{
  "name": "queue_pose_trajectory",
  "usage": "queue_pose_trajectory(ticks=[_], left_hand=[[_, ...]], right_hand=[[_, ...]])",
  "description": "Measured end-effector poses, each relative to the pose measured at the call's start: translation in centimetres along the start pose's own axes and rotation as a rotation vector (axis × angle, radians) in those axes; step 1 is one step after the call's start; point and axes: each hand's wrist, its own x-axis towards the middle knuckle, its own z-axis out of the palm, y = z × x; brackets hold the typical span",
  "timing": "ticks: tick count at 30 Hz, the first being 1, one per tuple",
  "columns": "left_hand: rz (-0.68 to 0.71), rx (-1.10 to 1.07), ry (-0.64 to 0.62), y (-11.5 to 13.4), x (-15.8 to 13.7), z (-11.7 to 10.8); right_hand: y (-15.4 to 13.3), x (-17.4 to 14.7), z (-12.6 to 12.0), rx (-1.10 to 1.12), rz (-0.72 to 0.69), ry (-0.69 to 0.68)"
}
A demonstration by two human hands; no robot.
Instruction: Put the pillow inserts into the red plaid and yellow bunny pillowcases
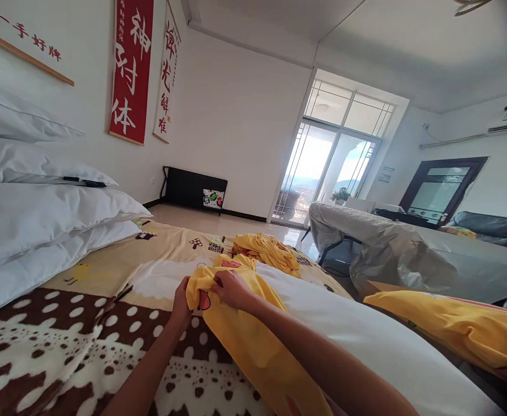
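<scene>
Both my hands are at the gathered end of a yellow pillowcase (253,341) with red printed figures. My left hand (183,294) grips its bunched edge from the left, the fingers partly hidden behind the cloth. From the right, my right hand (231,289) pinches a fold of the same edge. The fabric runs from my hands down toward me, under my right forearm. Beside it, on the right, lies a long white pillow (340,323). Just beyond my hands a second heap of yellow cloth (268,251) lies crumpled.
A brown and cream patterned blanket (75,323) covers the surface below. White pillows (54,214) are stacked at the left. To the right are a yellow-covered pillow (457,323) and a plastic-wrapped piece of furniture (392,248). A folded black frame (193,190) leans against the wall.
</scene>
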Motion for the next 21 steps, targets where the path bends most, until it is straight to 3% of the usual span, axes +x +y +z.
queue_pose_trajectory(ticks=[3, 13, 17, 21], left_hand=[[-0.012, 0.042, -0.029, 1.2, 0.1, -0.2], [-0.353, 0.225, -0.386, 4.3, -0.2, -3.3], [-0.382, 0.170, -0.463, 4.4, -0.6, -3.1], [-0.404, 0.124, -0.502, 4.6, -0.8, -3.3]], right_hand=[[0.1, 0.0, 0.0, -0.001, -0.010, -0.001], [-1.1, -0.9, 0.6, -0.018, -0.135, -0.042], [0.0, 0.8, -0.6, -0.009, -0.214, -0.118], [1.3, 3.7, -1.2, -0.063, -0.187, -0.059]])
